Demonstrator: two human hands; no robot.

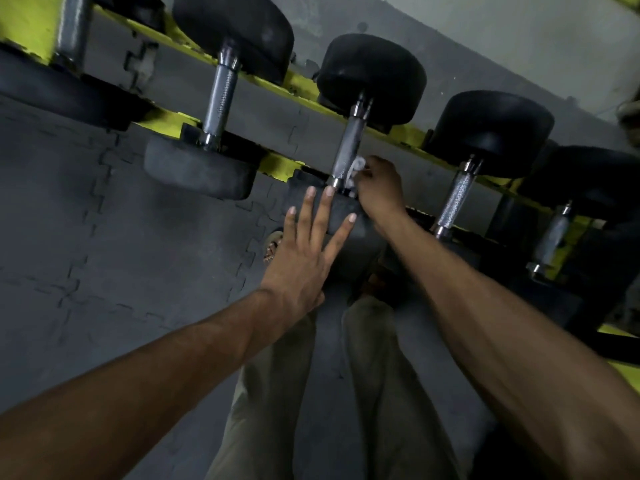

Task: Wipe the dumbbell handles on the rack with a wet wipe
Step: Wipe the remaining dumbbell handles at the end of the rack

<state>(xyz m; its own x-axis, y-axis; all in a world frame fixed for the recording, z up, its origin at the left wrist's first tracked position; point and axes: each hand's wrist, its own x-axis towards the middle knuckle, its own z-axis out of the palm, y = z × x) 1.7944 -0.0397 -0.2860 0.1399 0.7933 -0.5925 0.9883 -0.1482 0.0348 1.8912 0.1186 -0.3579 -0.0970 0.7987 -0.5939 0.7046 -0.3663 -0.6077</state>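
Yellow rails of the rack (162, 121) run from the upper left of the frame down toward the right edge, with black-headed dumbbells lying across them side by side. Your right hand (380, 190) is at the middle dumbbell (372, 76), just right of centre. Its fingers are curled and pinch the white wet wipe (357, 169) against the right side of the knurled steel handle (346, 145), low down by the collar at the near end. The wipe is bunched, with one fold showing above your knuckles and a scrap below them beside the collar.

Your left hand (304, 252) sits just left of the right one, flat, with straight, spread fingers that hold nothing. Its fingertips lie over the near head (349, 225) of the same dumbbell, and the middle fingertip reaches up to the bottom of the handle. You cannot tell from this view whether they press on the rubber or only hang above it.

The left neighbour (221, 91) and the right neighbour (456, 199) rest on the rack on either side, each with a bare steel handle. A smaller dumbbell (554, 237) lies near the right edge. Below the rack is a floor of grey interlocking mats (86, 202). Your khaki trousers (277, 393) fill the bottom centre, and a sandalled foot (272, 245) shows just left of your left hand.
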